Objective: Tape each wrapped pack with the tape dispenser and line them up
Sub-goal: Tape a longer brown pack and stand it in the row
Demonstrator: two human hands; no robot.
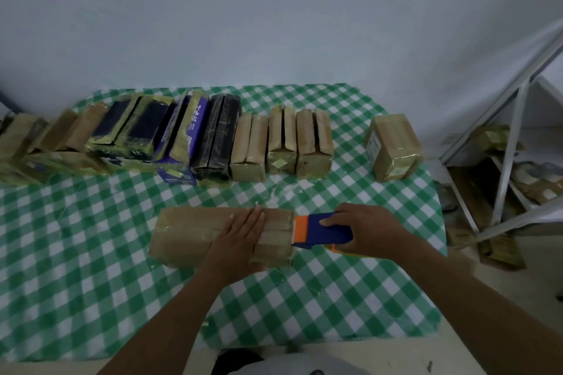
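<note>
A long tan wrapped pack (195, 231) lies flat in the middle of the green checked table (91, 268). My left hand (240, 240) presses flat on its right part, fingers straight. My right hand (365, 230) grips the blue and orange tape dispenser (323, 230), whose orange front edge meets the pack's right end. Along the back stands a row of taped packs (182, 137), tan, black and purple, side by side. One more tan pack (393, 146) stands apart at the back right.
A white metal shelf frame (515, 137) rises to the right of the table, with brown packs and clutter (493, 240) on the floor beneath it. A pale wall stands behind the table. The table's near edge is close to my body.
</note>
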